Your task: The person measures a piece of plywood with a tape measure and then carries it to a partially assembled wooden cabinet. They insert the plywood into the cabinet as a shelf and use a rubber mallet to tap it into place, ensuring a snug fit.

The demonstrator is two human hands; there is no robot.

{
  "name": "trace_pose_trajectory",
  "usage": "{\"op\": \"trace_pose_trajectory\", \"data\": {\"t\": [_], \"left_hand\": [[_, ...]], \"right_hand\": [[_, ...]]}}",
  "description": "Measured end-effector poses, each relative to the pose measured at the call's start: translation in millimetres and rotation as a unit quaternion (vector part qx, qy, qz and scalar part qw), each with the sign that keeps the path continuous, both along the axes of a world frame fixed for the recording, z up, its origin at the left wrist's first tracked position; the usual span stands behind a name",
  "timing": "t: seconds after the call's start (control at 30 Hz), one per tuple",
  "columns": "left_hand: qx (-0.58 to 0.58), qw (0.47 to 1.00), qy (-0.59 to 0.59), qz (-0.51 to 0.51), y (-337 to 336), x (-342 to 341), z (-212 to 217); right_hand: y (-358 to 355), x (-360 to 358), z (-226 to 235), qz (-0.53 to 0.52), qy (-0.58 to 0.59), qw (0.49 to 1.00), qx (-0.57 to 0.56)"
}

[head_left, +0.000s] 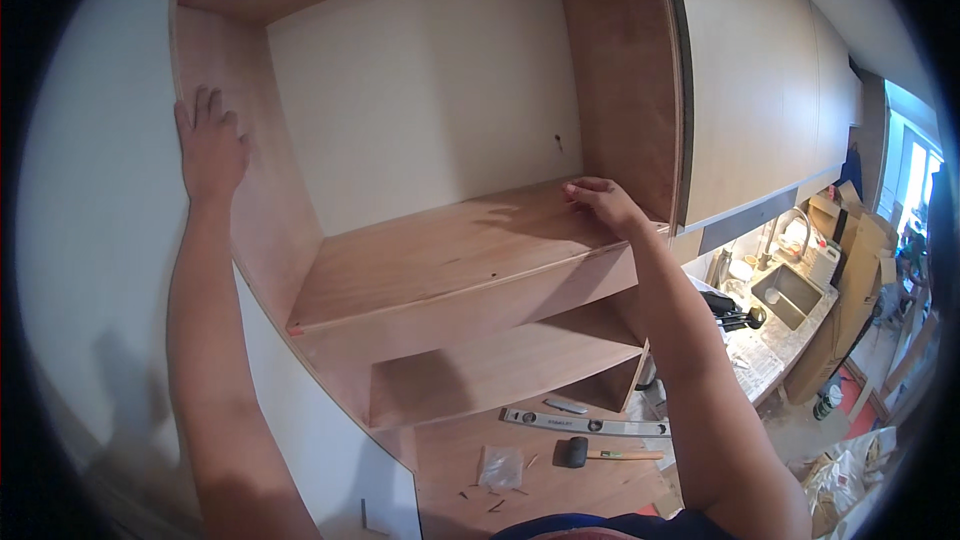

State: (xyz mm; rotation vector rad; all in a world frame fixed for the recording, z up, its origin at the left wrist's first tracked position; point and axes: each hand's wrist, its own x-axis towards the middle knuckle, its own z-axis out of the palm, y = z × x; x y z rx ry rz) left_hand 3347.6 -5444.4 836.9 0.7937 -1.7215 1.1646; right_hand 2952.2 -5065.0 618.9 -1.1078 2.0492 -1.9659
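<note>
Kitchen under fit-out: sink (787, 292), unfinished cabinet (450, 270).

Both forearms are bare from wrist to above the elbow, with no sleeves, watch, rings or gloves showing on the left hand (212, 145) or the right hand (603, 203), and a dark blue garment edges the lower frame.

Reddish-brown plywood cabinet shelf (450, 260) with pale cream back panel (420, 90). Rubber mallet (590, 453): black head, light wooden handle. Silver metal spirit level (585, 424). Grey stone sink (790, 292).
</note>
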Motion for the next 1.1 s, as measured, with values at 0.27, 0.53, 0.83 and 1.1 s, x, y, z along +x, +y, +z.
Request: {"op": "trace_pose_trajectory", "data": {"t": [0.27, 0.53, 0.83, 1.1], "left_hand": [[0.006, 1.0, -0.012, 0.024, -2.8, 0.4, -0.1], [-0.007, 0.999, -0.015, 0.032, -3.8, -1.9, 0.3], [-0.004, 0.999, -0.015, 0.036, -3.9, -3.0, 1.0], [0.0, 0.999, -0.018, 0.043, -4.3, -1.1, 1.9]], "right_hand": [[-0.6, 2.7, 2.1, 0.01, -0.021, 1.0, -0.004], [3.8, -3.6, -1.2, 0.021, 0.005, 1.0, -0.008], [0.9, -8.1, -2.5, 0.04, -0.017, 0.999, -0.024], [0.0, -7.1, -1.9, 0.04, -0.038, 0.998, -0.025]]}}
